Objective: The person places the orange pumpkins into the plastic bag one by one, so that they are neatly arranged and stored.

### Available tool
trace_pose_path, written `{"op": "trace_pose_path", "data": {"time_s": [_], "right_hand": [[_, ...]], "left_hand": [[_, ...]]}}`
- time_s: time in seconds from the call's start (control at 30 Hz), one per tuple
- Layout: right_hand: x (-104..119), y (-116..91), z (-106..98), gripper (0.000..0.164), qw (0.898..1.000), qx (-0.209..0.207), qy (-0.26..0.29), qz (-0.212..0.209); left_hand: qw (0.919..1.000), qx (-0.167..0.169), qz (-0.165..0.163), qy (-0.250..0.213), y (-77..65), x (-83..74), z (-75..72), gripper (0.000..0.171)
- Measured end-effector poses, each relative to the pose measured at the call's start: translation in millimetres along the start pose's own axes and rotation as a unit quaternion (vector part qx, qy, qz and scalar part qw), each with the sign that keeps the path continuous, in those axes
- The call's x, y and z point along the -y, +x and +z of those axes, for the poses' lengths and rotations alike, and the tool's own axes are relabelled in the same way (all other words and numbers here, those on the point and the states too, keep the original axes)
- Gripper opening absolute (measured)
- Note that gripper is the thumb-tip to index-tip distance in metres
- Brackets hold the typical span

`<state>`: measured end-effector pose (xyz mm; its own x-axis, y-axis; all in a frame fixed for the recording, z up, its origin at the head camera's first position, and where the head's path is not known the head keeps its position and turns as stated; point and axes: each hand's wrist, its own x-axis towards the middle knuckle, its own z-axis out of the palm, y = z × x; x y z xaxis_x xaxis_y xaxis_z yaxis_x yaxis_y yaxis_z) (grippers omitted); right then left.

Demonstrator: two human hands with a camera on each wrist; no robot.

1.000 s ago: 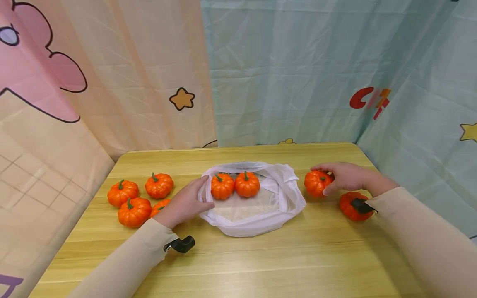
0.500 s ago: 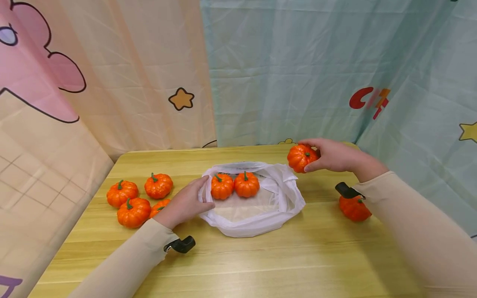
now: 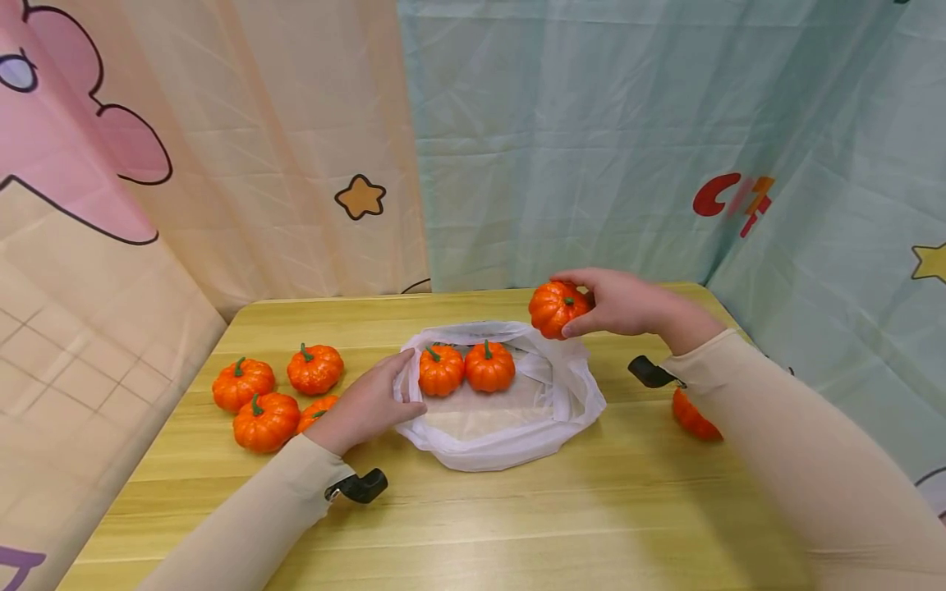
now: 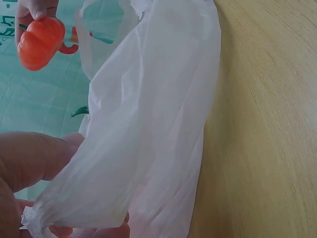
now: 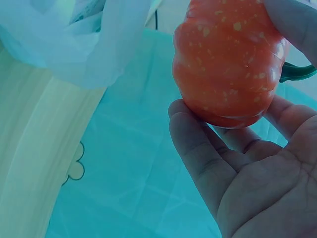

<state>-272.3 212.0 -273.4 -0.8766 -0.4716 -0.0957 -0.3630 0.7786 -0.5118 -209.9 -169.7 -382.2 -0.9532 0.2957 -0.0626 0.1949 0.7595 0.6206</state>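
A white plastic bag [image 3: 497, 456] lies spread with its mouth upward at the middle of the table, two small orange pumpkins [image 3: 490, 367] inside its left part. My left hand [image 3: 369, 402] grips the bag's left rim, thumb on one side of the film and fingers on the other, as the left wrist view shows. Above the bag's far right rim, my right hand [image 3: 628, 304] holds another small pumpkin [image 3: 556, 310] in the air between thumb and fingers. Its speckled orange underside and green stem show in the right wrist view.
Several more pumpkins [image 3: 267, 422] sit left of the bag, one partly hidden by my left hand. Another pumpkin [image 3: 693, 415] rests at the right, partly covered by my right sleeve [image 3: 769, 419]. Printed curtains [image 3: 591, 164] stand behind the wooden table [image 3: 517, 525].
My right hand has lifted a pumpkin off the table at the right and carried it left to above the bag's far right rim. My left hand stays on the bag.
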Motion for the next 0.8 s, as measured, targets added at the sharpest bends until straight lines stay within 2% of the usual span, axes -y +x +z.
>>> {"op": "trace_pose_path", "data": {"time_s": [0.37, 0.6, 0.8], "right_hand": [[16.0, 21.7, 14.8, 0.083, 1.000, 0.013, 0.015, -0.016], [25.6, 35.5, 28.9, 0.084, 0.998, 0.046, 0.030, -0.012], [24.2, 43.6, 39.7, 0.086, 0.997, 0.074, 0.005, -0.002]], "left_hand": [[1.0000, -0.002, 0.004, 0.003, 0.0, 0.7, 0.5, 0.092], [1.0000, -0.002, 0.004, 0.001, -0.8, -0.3, -0.1, 0.092], [1.0000, -0.001, 0.004, 0.000, -1.0, -0.7, 0.4, 0.091]]}}
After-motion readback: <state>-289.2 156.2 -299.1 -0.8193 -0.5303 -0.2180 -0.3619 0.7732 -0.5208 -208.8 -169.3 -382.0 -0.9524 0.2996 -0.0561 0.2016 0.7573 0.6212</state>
